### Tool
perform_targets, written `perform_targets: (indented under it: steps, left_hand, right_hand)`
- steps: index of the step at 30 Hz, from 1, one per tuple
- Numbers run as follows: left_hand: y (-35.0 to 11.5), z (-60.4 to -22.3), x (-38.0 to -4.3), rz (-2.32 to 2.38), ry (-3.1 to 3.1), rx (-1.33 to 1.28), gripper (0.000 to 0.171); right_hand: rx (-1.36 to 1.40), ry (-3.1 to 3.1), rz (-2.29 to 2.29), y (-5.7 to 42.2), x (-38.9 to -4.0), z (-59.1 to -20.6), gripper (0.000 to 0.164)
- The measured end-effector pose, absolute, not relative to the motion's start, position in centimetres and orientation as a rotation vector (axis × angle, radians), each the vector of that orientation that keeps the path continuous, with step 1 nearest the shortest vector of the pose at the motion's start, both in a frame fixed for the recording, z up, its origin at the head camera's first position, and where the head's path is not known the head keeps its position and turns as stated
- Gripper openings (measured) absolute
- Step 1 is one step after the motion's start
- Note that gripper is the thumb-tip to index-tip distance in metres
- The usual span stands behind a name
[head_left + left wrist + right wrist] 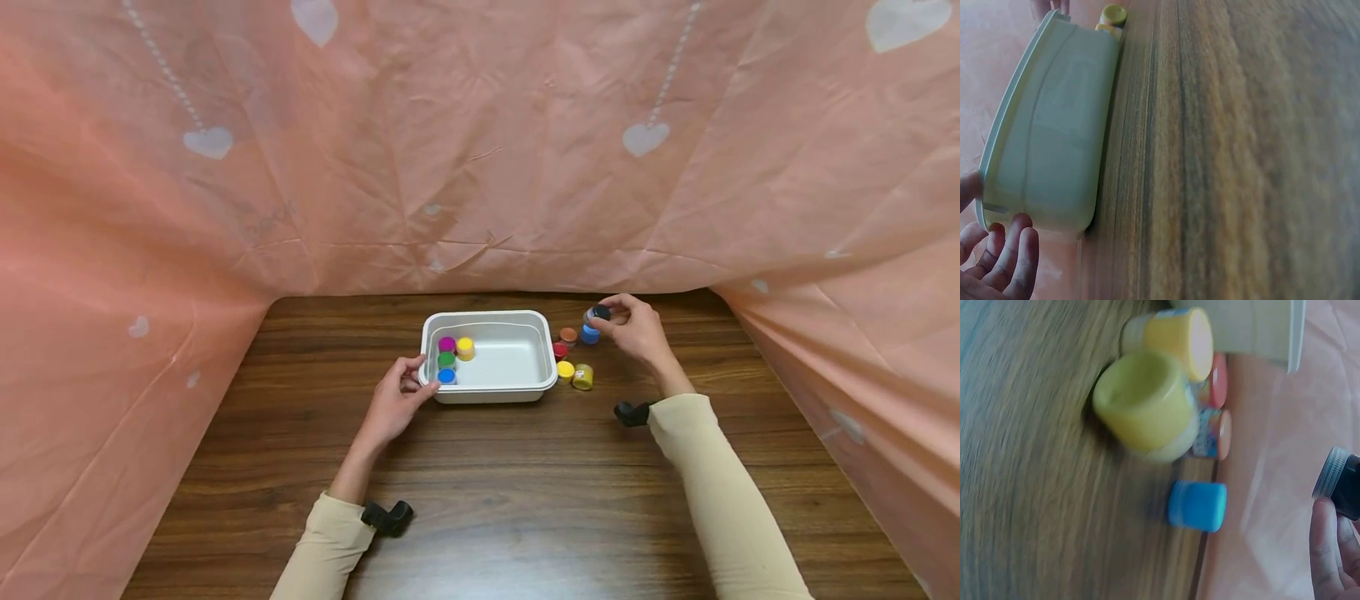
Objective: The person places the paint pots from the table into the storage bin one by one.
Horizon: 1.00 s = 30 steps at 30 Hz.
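My left hand (396, 398) grips the near left corner of a white plastic tub (491, 397), with the thumb at the rim and fingers against the outer wall (1060, 119). Inside the tub, along its left side, stand small paint jars: purple (447, 344), green (446, 360), blue (447, 377) and yellow (466, 348). Beyond the tub's right side, my right hand (636, 332) pinches a small black paint jar (599, 312), raised above the table. The right wrist view shows its ribbed, translucent end (1331, 473). Below it stands a light-blue jar (590, 335).
Close to the tub's right wall are a red jar (560, 351), an orange-brown jar (568, 337), a yellow jar (565, 372) and an olive-yellow jar (582, 377). A pink cloth (480, 167) hangs behind and beside the wooden table (495, 492).
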<state>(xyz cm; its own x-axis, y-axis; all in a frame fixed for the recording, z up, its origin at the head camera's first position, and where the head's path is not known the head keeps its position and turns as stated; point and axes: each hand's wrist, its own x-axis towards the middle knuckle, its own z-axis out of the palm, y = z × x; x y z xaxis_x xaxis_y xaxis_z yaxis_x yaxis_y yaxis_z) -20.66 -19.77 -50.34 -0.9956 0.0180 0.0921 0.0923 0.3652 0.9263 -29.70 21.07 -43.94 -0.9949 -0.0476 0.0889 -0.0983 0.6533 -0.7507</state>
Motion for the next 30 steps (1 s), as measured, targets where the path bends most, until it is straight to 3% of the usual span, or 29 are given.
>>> perform_targets:
  steps: [14, 30]
  left_hand:
    - [-19.2, -46.8, -19.0, -1.735, -2.555, -0.094, 0.048]
    - [-20.0, -50.3, -20.9, -1.773, -2.511, -0.114, 0.052]
  right_hand:
    - [0.278, -2.742, 1.444, 17.8, -29.5, -43.3, 0.046]
    - [0.468, -2.64, 1.658, 14.6, -28.9, -43.9, 0.034]
